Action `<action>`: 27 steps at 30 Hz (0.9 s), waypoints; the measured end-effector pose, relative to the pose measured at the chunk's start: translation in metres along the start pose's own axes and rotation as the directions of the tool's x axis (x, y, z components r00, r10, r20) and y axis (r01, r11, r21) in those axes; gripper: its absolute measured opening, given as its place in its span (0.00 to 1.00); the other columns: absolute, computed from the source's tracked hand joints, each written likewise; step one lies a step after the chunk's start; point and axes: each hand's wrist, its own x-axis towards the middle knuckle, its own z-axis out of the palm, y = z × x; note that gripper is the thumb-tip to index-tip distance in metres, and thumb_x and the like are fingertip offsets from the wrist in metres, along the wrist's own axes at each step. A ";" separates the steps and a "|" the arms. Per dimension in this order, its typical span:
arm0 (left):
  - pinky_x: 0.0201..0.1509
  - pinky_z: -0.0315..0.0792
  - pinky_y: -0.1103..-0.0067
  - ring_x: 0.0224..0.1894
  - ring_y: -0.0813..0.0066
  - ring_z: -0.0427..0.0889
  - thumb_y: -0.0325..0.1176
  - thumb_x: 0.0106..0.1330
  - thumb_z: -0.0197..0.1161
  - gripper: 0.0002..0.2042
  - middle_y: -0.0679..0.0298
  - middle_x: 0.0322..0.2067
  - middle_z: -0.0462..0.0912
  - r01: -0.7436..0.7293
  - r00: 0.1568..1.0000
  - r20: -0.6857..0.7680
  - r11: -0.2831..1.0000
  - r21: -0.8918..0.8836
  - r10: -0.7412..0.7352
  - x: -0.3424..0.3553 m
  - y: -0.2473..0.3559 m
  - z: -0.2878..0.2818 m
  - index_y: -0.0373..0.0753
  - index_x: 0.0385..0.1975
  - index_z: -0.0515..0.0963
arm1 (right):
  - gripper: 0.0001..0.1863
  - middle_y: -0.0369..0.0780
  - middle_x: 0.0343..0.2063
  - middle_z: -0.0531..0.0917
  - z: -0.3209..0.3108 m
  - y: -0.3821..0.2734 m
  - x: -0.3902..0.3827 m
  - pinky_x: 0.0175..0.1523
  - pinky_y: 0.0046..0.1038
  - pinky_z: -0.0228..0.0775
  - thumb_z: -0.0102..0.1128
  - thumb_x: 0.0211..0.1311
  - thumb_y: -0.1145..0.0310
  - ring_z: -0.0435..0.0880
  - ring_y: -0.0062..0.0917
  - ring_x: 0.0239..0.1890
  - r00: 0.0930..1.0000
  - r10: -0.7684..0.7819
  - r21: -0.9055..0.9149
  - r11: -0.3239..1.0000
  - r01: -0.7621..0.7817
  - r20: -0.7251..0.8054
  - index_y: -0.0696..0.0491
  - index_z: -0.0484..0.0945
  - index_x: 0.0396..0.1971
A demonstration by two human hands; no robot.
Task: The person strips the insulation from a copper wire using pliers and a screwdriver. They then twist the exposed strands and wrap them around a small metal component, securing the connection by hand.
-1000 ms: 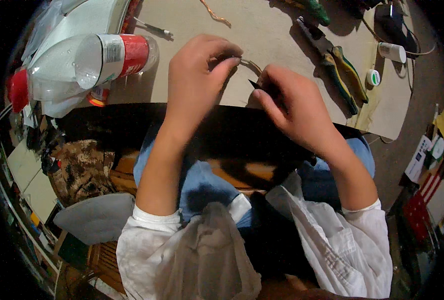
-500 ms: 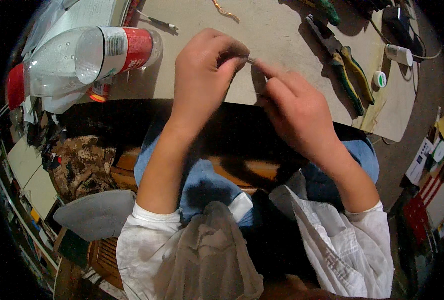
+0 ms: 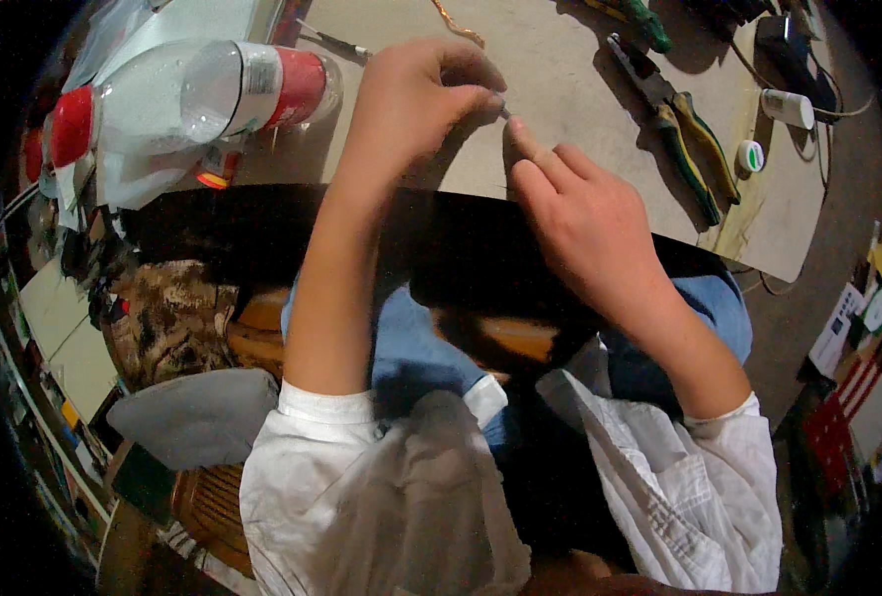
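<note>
Above the table's near edge, my left hand (image 3: 411,104) is closed in a pinch, with thumb and forefinger meeting at the tips. A short, thin greyish piece (image 3: 504,112) pokes out of that pinch, too small to name. My right hand (image 3: 595,209) comes from the right and grips the piece's other end at its forefinger tip; the thumb is mostly hidden beneath, and the remaining fingers are curled. Beyond my left hand, a thin cable with a grey end (image 3: 336,43) lies on the table, and a copper-coloured twisted wire (image 3: 458,22) lies at the far edge.
A clear plastic bottle (image 3: 212,94) with a red cap lies on its side at the left. To the right are pliers (image 3: 677,129) with green-yellow handles, a green-handled tool (image 3: 644,22), a white-green cap (image 3: 751,156), a white cylinder (image 3: 788,107) and a black adapter (image 3: 789,55) with cables.
The left side of the view, bottle included, has shifted rightward and slightly up. My left hand's fingers have lifted a little at the thin piece; my right hand has moved slightly left.
</note>
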 end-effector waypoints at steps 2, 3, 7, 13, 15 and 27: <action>0.44 0.79 0.81 0.38 0.80 0.85 0.23 0.57 0.71 0.07 0.65 0.33 0.87 -0.061 0.998 0.002 0.998 0.035 0.061 0.005 -0.006 -0.002 0.33 0.36 0.86 | 0.08 0.45 0.56 0.82 0.000 -0.002 0.002 0.36 0.30 0.81 0.58 0.54 0.70 0.84 0.29 0.39 1.000 -0.030 -0.045 0.999 0.030 -0.003 0.53 0.73 0.33; 0.44 0.79 0.81 0.38 0.79 0.85 0.23 0.58 0.71 0.07 0.65 0.33 0.87 -0.088 0.996 0.020 0.995 0.050 0.087 0.009 -0.007 -0.003 0.33 0.35 0.85 | 0.08 0.45 0.56 0.82 0.000 -0.002 0.002 0.36 0.31 0.81 0.59 0.54 0.70 0.84 0.30 0.39 1.000 -0.024 -0.036 0.999 0.023 -0.019 0.54 0.73 0.33; 0.45 0.79 0.81 0.39 0.79 0.84 0.23 0.58 0.71 0.07 0.65 0.36 0.87 -0.126 0.992 -0.001 0.992 -0.007 0.126 0.006 -0.005 0.000 0.33 0.35 0.85 | 0.08 0.46 0.48 0.85 0.003 0.008 -0.003 0.35 0.30 0.80 0.62 0.59 0.71 0.85 0.30 0.37 0.995 0.038 0.127 0.992 -0.026 -0.090 0.56 0.74 0.36; 0.46 0.77 0.78 0.40 0.75 0.84 0.24 0.57 0.70 0.07 0.63 0.38 0.84 -0.268 0.963 -0.004 0.956 0.120 0.270 -0.003 -0.011 -0.001 0.36 0.36 0.84 | 0.08 0.41 0.26 0.83 -0.006 0.030 -0.001 0.36 0.25 0.75 0.66 0.66 0.71 0.83 0.20 0.28 0.904 0.427 0.774 0.577 -0.262 -0.013 0.59 0.82 0.41; 0.47 0.77 0.78 0.42 0.73 0.84 0.25 0.58 0.70 0.07 0.63 0.38 0.83 -0.281 0.959 -0.001 0.951 0.131 0.284 -0.004 -0.011 -0.002 0.36 0.35 0.84 | 0.08 0.41 0.26 0.83 -0.003 0.037 0.002 0.36 0.26 0.75 0.66 0.65 0.71 0.83 0.22 0.28 0.896 0.439 0.698 0.661 -0.276 -0.062 0.58 0.83 0.40; 0.47 0.77 0.78 0.42 0.71 0.84 0.28 0.58 0.72 0.08 0.63 0.38 0.84 -0.251 0.964 -0.059 0.958 0.141 0.261 -0.012 -0.008 0.003 0.36 0.36 0.85 | 0.10 0.44 0.30 0.83 0.002 0.033 0.015 0.37 0.33 0.76 0.72 0.57 0.70 0.84 0.35 0.31 0.919 0.385 0.516 0.806 -0.291 -0.083 0.53 0.84 0.39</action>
